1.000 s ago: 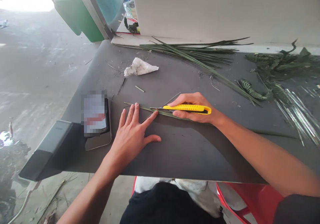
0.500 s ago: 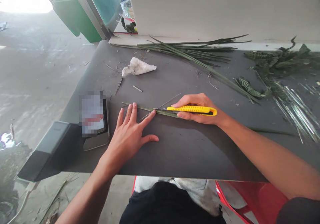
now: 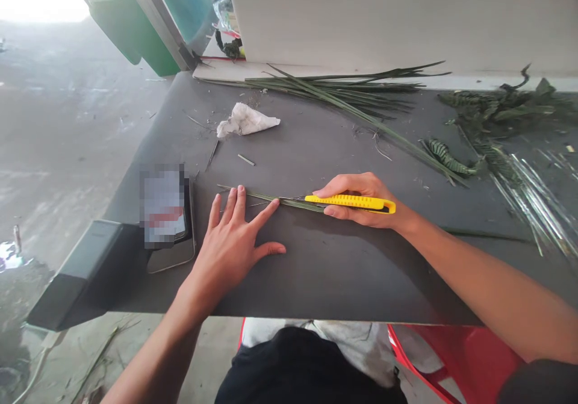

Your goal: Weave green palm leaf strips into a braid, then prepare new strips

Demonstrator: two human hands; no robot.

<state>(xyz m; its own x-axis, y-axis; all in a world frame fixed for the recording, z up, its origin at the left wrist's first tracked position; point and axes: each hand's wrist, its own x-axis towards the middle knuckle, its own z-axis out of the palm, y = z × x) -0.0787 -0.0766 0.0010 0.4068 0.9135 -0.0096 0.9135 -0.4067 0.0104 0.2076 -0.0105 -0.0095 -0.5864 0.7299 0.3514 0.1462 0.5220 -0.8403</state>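
Note:
Fingers spread, my left hand (image 3: 235, 229) presses a narrow green leaf strip (image 3: 300, 203) against the grey tabletop (image 3: 316, 271). The strip runs left to right under its fingertips and on beneath my right hand. My right hand (image 3: 361, 196) is closed round a yellow utility knife (image 3: 350, 202). Its thin blade points left and lies along the strip, just right of my left index fingertip. Whether the blade is in the leaf or only touching it, I cannot tell. The strip's right end is hidden by my right hand.
Long green leaves (image 3: 334, 94) lie along the back wall. A crumpled white tissue (image 3: 248, 120) sits in front of them. At the left is a phone (image 3: 192, 229) with a blurred screen. Curled leaf pieces (image 3: 447, 157) and shiny clear strips (image 3: 533, 205) lie at the right.
My right hand has shifted slightly right and down with the knife. The blade now lies flatter along the strip. My left hand keeps its place on the leaf.

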